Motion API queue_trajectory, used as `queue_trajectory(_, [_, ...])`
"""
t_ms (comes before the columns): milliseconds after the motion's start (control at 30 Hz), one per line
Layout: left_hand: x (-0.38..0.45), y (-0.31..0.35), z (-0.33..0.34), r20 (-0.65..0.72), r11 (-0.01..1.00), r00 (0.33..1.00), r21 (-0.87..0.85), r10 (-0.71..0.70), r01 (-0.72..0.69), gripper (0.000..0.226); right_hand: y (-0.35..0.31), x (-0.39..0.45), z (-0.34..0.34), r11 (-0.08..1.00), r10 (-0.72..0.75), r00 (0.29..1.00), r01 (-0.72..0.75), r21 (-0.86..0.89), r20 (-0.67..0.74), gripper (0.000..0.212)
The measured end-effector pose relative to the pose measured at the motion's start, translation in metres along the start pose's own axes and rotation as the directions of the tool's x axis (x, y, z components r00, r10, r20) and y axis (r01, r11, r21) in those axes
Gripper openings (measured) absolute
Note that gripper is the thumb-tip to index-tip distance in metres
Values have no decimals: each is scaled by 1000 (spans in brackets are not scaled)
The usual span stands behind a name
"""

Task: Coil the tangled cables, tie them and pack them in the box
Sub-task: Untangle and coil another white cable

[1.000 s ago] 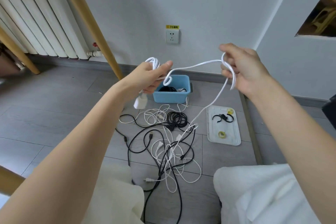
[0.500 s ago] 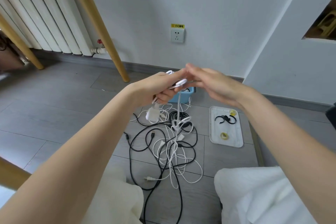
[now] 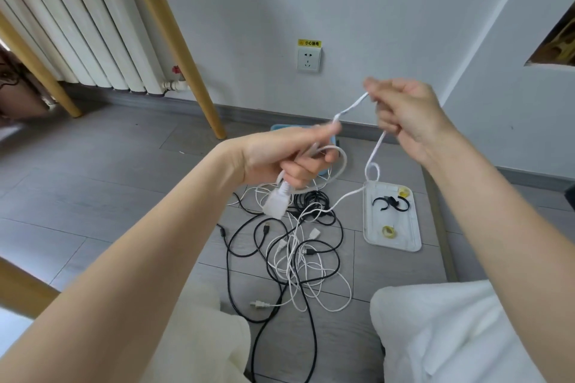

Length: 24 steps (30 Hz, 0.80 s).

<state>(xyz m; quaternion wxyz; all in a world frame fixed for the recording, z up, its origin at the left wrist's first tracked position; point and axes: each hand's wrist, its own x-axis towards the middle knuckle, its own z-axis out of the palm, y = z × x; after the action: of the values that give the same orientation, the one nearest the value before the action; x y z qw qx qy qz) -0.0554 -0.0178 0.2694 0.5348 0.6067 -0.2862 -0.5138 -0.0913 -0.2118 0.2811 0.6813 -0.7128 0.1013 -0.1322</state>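
Clearly the white cable (image 3: 353, 107) is light and limp: it sags between the hands, kinks into a small loop below the right hand and trails down into the tangle of black and white cables (image 3: 292, 246) on the floor, so it looks best taken close to the gathered coil, feeding short lengths so the twists do not lock. The left hand (image 3: 289, 155) has its fingers curled round a few turns of that cable, thumb pressing the strand on top, with the white plug block (image 3: 275, 202) dangling just beneath the fist. The right hand (image 3: 404, 115) pinches the free run with curled fingers, raised and off to the right. Half a second ago the two hands met in front of the blue box (image 3: 281, 127); now they are apart, a fresh length drawn taut between them, and the box is mostly hidden behind the left hand. The white tray (image 3: 413, 239) with ties lies beside the tangle.
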Motion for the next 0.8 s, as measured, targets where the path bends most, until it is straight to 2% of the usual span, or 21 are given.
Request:
queue_trajectory(67, [4, 4, 10, 11, 1000, 1000, 14, -20, 19, 34, -1, 2, -1, 993, -72, 987, 84, 79, -144, 31])
queue_trajectory(167, [9, 12, 12, -8, 979, 997, -191, 75, -75, 30, 3, 4, 1, 990, -19, 980, 46, 133, -200, 34])
queue_trajectory(233, [11, 16, 6, -133, 909, 979, -370, 151, -191, 31, 9, 5, 0, 999, 9, 978, 2, 51, -210, 37])
queue_trajectory(267, [11, 18, 1, -190, 843, 961, -466, 201, -268, 32, 12, 6, 0, 998, -1, 981, -13, -69, -196, 39])
queue_trajectory(333, [9, 20, -5, -258, 654, 914, -639, 313, -404, 27, 17, 4, 4, 934, 2, 998, -26, -357, -66, 43])
queue_trajectory(400, [7, 25, -5, -266, 493, 866, -734, 424, -467, 28, 24, -4, 16, 827, 103, 985, -8, -562, 137, 51])
queue_trajectory(500, [4, 30, -8, -367, 394, 790, -715, 492, -577, 39, 40, -19, 33, 621, 372, 864, 40, -782, 340, 64])
queue_trajectory(567, [-2, 32, -14, -468, 366, 737, -657, 487, -659, 45, 46, -22, 34, 592, 389, 842, 81, -802, 372, 66])
queue_trajectory(633, [-4, 30, -26, -618, 398, 675, -546, 404, -738, 59, 45, -24, 31, 676, 307, 866, 94, -731, 395, 60])
queue_trajectory(700, [-3, 24, -39, -805, 490, 539, -376, 249, -787, 56, 34, -26, 29, 716, 177, 864, 216, -664, 472, 49])
queue_trajectory(733, [1, 20, -45, -863, 569, 470, -295, 187, -768, 53, 27, -28, 28, 706, 111, 852, 294, -644, 511, 43])
queue_trajectory(767, [5, 15, -51, -908, 705, 388, -173, 156, -688, 51, 19, -29, 27, 703, 55, 840, 351, -618, 540, 39])
queue_trajectory(800, [7, 8, -52, -923, 862, 340, -19, 179, -506, 52, 11, -30, 25, 726, 7, 838, 371, -579, 546, 37])
